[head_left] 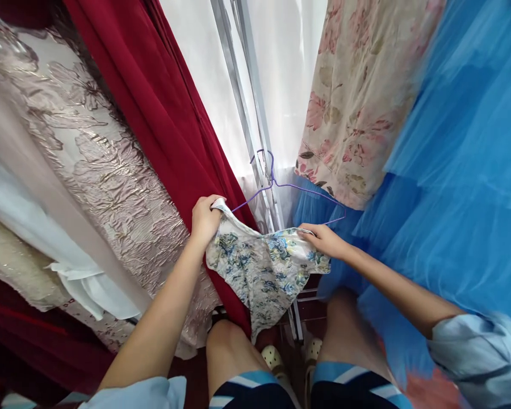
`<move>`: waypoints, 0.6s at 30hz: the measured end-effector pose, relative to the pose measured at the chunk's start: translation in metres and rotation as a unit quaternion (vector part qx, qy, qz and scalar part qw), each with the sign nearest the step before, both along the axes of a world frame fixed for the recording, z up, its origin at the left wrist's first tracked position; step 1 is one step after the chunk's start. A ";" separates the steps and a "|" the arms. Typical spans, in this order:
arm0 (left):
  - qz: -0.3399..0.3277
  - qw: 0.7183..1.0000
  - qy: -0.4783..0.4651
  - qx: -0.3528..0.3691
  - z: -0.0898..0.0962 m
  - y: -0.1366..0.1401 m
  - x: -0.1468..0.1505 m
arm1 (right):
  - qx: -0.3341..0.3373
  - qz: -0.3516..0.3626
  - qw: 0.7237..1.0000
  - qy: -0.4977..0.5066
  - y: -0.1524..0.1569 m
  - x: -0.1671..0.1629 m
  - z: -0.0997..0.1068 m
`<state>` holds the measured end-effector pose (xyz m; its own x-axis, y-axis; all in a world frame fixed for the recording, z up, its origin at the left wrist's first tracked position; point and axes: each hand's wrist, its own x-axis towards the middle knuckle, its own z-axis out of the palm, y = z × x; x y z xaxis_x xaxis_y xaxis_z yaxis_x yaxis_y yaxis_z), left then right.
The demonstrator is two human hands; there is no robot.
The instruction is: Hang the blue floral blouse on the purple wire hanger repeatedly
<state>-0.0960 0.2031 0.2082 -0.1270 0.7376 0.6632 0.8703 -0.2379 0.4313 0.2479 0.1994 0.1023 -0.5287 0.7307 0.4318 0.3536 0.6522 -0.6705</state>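
A white floral top [264,267] with blue and green flowers is stretched between my two hands at the middle of the head view. My left hand [206,218] pinches its upper left edge, fingers closed on the fabric. On the other side, my right hand [323,238] grips the upper right edge. A purple wire hanger [273,180] is behind the top's upper edge, its hook upward. The hanger's left arm meets the garment near my left hand, and its right end shows beyond the fabric. Part of the hanger's lower bar is hidden.
Metal rack posts [247,74] rise in front of a white curtain [196,45]. A dark red garment [162,102] and a textured pink one [111,165] hang at left. A pink floral garment [353,102] and blue tulle [464,142] hang at right.
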 end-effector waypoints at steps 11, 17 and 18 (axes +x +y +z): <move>0.015 0.996 0.060 -0.057 -0.002 -0.012 0.035 | -0.006 -0.012 1.000 0.003 -0.017 -0.013 0.000; -0.042 0.999 -0.027 -0.017 -0.017 -0.013 0.037 | 0.121 -0.169 0.971 0.118 -0.017 0.031 0.001; -0.044 0.998 -0.034 -0.014 -0.020 -0.012 0.037 | 0.132 -0.215 0.956 0.152 -0.016 0.039 0.000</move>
<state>-0.0590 0.1908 0.1885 -0.1039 0.7666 0.6336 0.8151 -0.2995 0.4959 0.2866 0.1834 0.1025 -0.0253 0.6972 0.7164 0.4423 0.6505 -0.6175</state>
